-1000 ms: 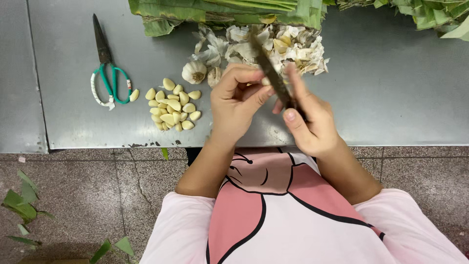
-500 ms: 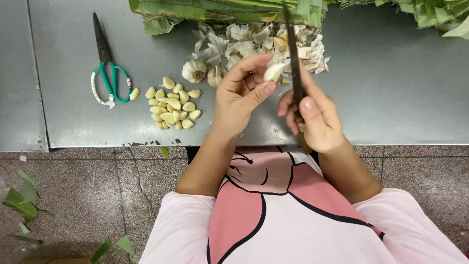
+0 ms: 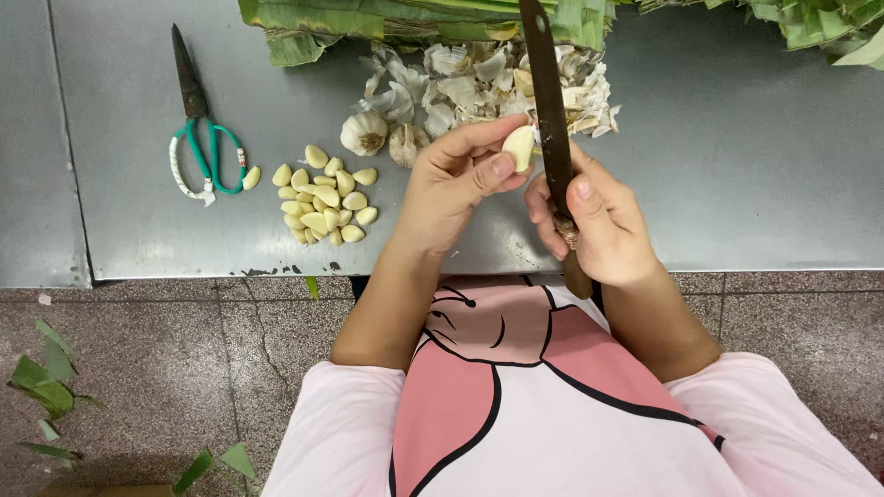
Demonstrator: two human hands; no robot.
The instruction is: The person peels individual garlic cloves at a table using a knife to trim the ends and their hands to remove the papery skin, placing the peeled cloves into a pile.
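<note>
Our left hand (image 3: 460, 179) pinches a garlic clove (image 3: 518, 147); our right hand (image 3: 599, 225) clenches the knife (image 3: 550, 110). We should peel shallowly, blade away from fingers.

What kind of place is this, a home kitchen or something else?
Probably a food-prep area, perhaps a commercial kitchen or market stall: a metal worktable above a stone-tiled floor, a pile of peeled garlic cloves, and stacked banana leaves.

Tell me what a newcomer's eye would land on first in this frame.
Probably the long dark knife, held blade-up in the right hand at the centre, beside a garlic clove pinched in the left hand. Next, the pile of peeled cloves to the left on the metal table, with green-handled scissors beyond them and papery garlic skins behind the hands.
</note>
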